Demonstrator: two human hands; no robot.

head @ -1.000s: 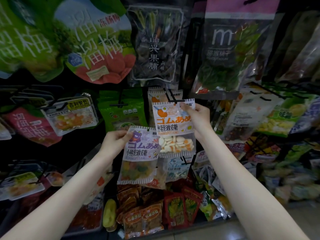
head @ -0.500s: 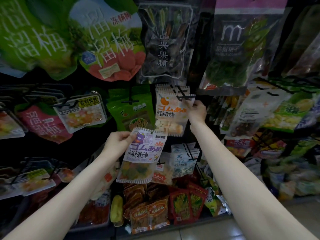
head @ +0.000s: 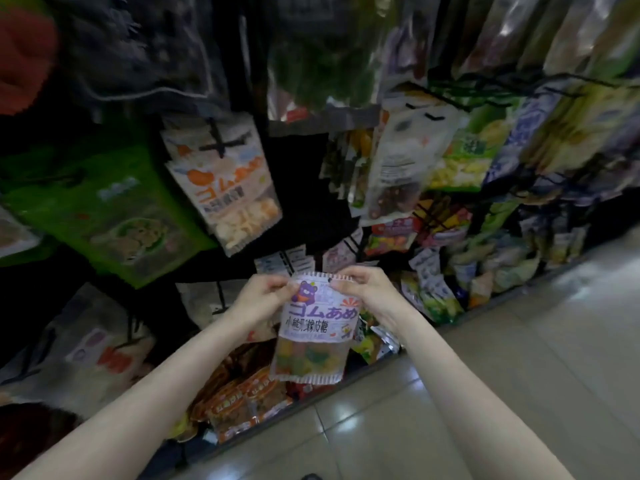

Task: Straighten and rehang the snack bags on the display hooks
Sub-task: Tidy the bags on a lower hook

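I've got both hands, left and right, pinching the bear bag's top corners, long axis hanging down, its hook just far-left.

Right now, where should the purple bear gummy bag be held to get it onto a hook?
Keep both hands, left and right, pinching the top seam of the purple bear gummy bag from either side of its hang hole. The bag hangs upright, so the hole stays exposed.
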